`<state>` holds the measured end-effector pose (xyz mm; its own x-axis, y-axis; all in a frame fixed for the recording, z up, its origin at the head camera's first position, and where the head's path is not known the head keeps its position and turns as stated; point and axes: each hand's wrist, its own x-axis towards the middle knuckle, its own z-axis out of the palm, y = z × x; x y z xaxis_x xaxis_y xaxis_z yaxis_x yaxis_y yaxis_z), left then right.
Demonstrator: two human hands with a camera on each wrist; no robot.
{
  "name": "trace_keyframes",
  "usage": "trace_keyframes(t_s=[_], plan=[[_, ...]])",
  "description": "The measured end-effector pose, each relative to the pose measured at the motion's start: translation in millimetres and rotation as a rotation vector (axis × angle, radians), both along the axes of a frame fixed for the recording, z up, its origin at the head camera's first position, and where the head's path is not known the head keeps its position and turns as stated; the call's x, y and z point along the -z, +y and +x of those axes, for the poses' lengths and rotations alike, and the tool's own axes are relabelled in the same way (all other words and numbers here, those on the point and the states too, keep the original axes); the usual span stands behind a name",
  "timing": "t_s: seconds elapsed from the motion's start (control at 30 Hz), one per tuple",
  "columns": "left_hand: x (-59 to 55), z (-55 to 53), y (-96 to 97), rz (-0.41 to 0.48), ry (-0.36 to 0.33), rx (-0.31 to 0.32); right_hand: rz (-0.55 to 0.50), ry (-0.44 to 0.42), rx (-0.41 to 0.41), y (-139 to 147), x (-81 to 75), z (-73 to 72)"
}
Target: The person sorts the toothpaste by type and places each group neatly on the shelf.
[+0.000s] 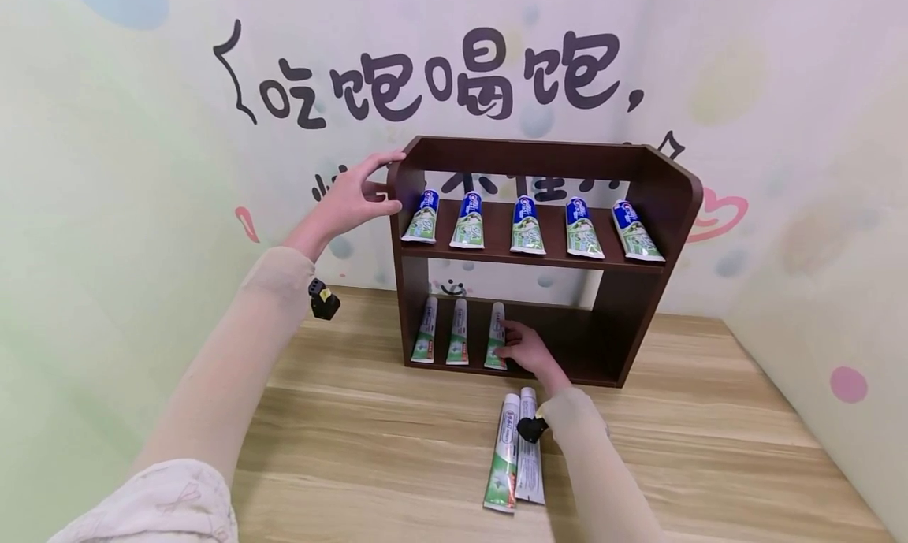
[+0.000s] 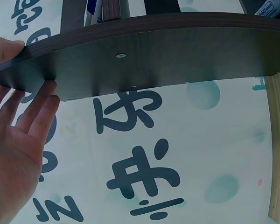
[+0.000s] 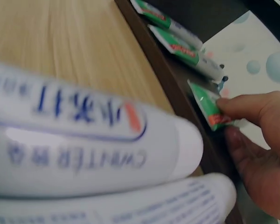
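My left hand (image 1: 355, 198) grips the left side panel of a dark brown two-tier shelf (image 1: 525, 150). In the left wrist view, its thumb lies at one edge of the panel (image 2: 154, 58) and its fingertips at the other. On the lower tier my right hand (image 1: 527, 347) pinches a green-and-white toothpaste tube (image 1: 496, 338) between thumb and fingers. This tube leans back, cap end up, to the right of two like tubes, (image 1: 459, 334) being the nearer one. In the right wrist view, the pinched tube (image 3: 207, 105) is partly hidden by the fingers (image 3: 245, 106).
On the wooden table (image 1: 355, 448) before the shelf lie two more toothpaste tubes, one green-and-white (image 1: 504, 456), the other mostly white (image 1: 530, 464). Several blue-and-green toothpaste tubes (image 1: 527, 226) lean along the upper tier. A wall with black lettering (image 1: 485, 74) rises behind.
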<state>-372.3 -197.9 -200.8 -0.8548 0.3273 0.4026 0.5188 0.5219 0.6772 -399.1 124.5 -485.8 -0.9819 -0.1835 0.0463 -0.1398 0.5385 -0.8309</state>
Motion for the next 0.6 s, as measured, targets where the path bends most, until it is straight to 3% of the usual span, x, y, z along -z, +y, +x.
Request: trace_keyframes(t_s=[0.17, 0.3, 0.47, 0.6], plan=[[-9.1, 18.8, 5.3, -0.019, -0.003, -0.002, 0.034, 0.038, -0.001, -2, -8.7, 1.6], [-11.4, 23.9, 6.6, -0.013, -0.006, 0.002, 0.059, 0.066, 0.003, -2, -17.4, 3.5], [-10.3, 23.0, 5.8, -0.011, -0.013, 0.004, 0.090, 0.098, -0.007, 0, -26.2, 8.1], [-6.4, 14.1, 3.2, 0.004, -0.011, 0.010, 0.109, 0.135, -0.015, 3, -34.1, 15.8]])
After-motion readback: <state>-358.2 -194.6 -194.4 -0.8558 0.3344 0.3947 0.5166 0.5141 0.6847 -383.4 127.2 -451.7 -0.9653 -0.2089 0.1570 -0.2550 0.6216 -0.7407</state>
